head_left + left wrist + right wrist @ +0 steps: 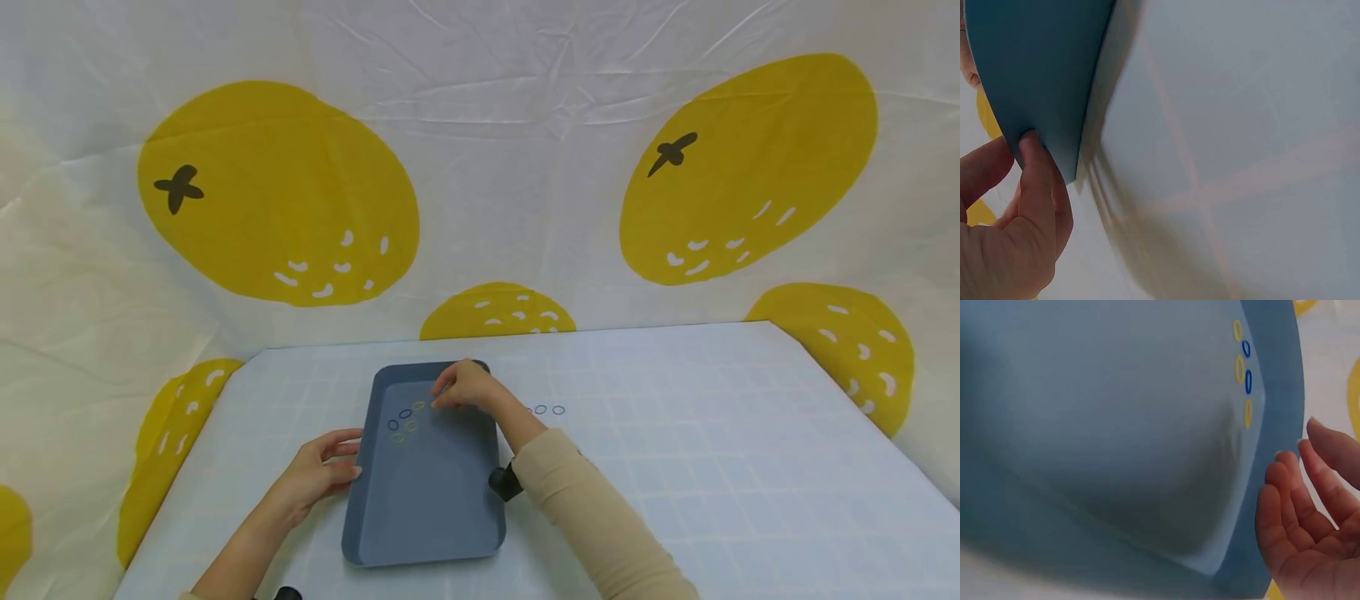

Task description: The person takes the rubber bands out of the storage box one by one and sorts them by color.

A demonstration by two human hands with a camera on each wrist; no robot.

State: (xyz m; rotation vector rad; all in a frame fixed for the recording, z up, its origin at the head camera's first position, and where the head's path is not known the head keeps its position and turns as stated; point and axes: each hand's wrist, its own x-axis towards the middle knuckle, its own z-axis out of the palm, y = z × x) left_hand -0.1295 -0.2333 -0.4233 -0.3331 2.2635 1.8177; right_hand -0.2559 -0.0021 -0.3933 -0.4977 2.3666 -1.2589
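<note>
A blue-grey rectangular tray (431,508) lies on the table, its long side pointing away from me. Inside it, toward the far left, are several small thin rings, like rubber bands, some yellow (397,437) and some blue (393,425). My left hand (318,475) touches the outside of the tray's left edge; fingertips (1030,140) rest against its outer wall in the left wrist view. Above the tray's far end hovers my right hand (471,387), beside the rings. Its fingers are loosely bent, and nothing shows between them in the right wrist view.
On the table right of the tray lie a few more thin dark-blue rings (558,410), partly hidden by my right forearm. The pale checked tabletop (712,433) stretches out to the right. Behind it hangs a white cloth (517,192) printed with large yellow fruit.
</note>
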